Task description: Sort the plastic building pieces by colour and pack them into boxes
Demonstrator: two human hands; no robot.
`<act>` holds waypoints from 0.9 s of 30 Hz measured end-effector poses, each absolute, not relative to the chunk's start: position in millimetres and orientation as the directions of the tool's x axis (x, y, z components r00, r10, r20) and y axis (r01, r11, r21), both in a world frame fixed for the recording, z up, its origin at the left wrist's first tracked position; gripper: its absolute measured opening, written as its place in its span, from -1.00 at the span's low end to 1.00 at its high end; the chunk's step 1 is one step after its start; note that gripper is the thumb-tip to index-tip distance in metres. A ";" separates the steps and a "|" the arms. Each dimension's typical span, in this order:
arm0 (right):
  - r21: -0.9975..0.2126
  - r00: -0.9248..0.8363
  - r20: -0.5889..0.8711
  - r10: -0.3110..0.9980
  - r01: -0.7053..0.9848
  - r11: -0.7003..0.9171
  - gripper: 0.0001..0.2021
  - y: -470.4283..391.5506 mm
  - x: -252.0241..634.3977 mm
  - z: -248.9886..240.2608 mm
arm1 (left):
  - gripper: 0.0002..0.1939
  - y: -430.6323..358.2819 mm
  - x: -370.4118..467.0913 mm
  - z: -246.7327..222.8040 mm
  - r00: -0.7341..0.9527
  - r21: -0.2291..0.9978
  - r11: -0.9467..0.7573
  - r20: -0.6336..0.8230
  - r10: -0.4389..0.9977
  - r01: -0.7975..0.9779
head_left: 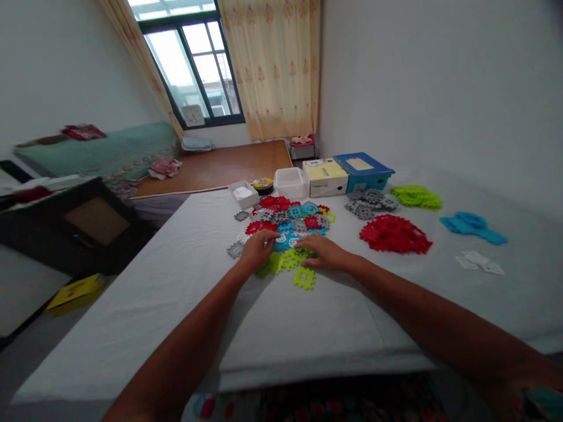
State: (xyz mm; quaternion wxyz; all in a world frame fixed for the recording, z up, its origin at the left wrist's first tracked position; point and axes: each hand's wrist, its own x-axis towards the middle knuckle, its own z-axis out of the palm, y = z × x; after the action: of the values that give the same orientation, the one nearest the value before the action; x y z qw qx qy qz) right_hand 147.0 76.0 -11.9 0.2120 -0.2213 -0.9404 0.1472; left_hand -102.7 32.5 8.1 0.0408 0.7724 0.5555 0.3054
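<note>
My left hand [259,249] is closed, with its fingertips pinched at the left edge of a blue plastic interlocking tile [288,240] that has white printing. My right hand [326,252] reaches in from the other side, its thumb and fingers apart, fingertips near the tile's right edge and over lime-green toothed tiles [289,259]. One green tile [304,278] lies alone, nearest me. Beyond my hands spreads a mixed heap of red [260,227], grey [281,217] and blue tiles, some overlapping.
Sorted piles lie to the right: grey [369,203], red [393,234], lime-green [417,197] and blue [472,227], with white cards [479,262]. A white tray [246,200], clear container [290,183], yellow-white box [324,177] and blue box [363,170] line the table's back.
</note>
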 end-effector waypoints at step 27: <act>-0.463 -0.549 0.427 0.719 0.550 0.695 -0.50 99.6 210.8 5.7 | -0.72 20.6 -120.5 -1.1 0.453 0.228 -0.639 0.535 0.713 0.735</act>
State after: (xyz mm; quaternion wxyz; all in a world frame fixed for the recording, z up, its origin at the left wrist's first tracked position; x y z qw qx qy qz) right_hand 210.8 99.6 5.7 0.3040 -0.3652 -0.8689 0.1389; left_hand -120.5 20.6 -1.1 -0.0180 0.8523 0.4245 0.3051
